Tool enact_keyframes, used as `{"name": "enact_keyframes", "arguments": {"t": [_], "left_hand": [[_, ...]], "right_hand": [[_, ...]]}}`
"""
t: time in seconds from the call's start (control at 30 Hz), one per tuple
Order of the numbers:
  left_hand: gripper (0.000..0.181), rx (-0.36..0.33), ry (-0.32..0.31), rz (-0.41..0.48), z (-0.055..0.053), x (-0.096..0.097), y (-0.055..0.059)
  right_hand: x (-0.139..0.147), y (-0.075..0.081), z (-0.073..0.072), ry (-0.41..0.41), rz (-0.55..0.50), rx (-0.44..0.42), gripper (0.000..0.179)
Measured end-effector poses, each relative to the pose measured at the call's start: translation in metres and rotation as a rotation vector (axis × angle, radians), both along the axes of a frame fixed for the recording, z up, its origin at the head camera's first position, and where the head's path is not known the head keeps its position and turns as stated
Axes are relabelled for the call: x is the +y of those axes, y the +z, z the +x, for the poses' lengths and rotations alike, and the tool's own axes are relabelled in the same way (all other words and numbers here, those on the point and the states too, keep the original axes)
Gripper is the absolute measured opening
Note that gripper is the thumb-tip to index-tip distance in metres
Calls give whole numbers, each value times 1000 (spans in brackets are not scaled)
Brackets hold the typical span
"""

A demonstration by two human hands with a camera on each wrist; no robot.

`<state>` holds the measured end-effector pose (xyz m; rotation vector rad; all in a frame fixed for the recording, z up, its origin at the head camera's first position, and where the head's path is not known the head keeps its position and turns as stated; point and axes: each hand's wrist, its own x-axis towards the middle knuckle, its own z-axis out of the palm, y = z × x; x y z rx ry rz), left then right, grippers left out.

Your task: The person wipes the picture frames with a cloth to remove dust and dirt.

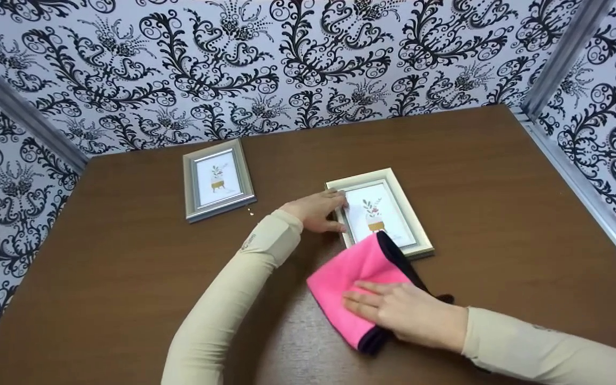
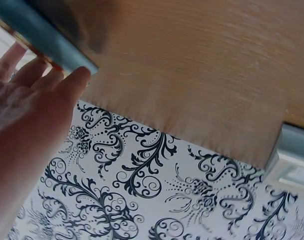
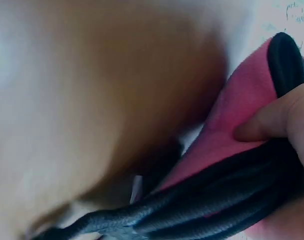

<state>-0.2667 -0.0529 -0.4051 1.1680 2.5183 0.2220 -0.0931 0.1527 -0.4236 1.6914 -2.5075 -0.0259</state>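
Brown table | left: silver-toned picture frame | right: cream picture frame, well apart

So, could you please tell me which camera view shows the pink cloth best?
The head view: it shows most of the pink cloth's outline, with the right hand on the pink cloth. The right wrist view shows only part, close up, with dark folds; the left wrist view shows none.

Left hand reaches forward, fingers bent; right hand apparently pinches
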Motion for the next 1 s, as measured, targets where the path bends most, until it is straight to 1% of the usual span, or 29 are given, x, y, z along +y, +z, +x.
{"name": "enact_keyframes", "arguments": {"t": [0.07,0.13,0.23,0.3,0.4,0.57,0.63,0.7,0.73,0.87,1.0], "left_hand": [[49,-14,24,-27,1,3,2],[49,-15,49,-42,2,6,4],[50,-16,70,-50,3,10,4],[50,-24,75,-27,2,11,3],[50,-41,69,12,2,10,0],[51,-54,63,47,1,7,-4],[53,-58,68,44,1,5,-5],[55,-58,68,39,2,4,-6],[56,-58,69,35,2,3,-7],[59,-57,73,27,5,0,-10],[60,-60,92,11,8,0,-11]], "right_hand": [[2,-4,-1,8,-29,12,73],[8,-6,-4,1,-88,-1,74],[21,-6,-7,-46,-162,-74,74],[32,-4,-7,-99,-188,-130,72],[51,-1,-7,-187,-189,-177,70],[85,5,-8,-314,-178,-183,73],[95,5,-7,-343,-176,-184,72],[99,5,-7,-337,-173,-182,71],[100,4,-8,-320,-178,-179,71],[89,-2,-12,-190,-211,-149,70],[63,-8,-13,-67,-245,-100,68]]}}
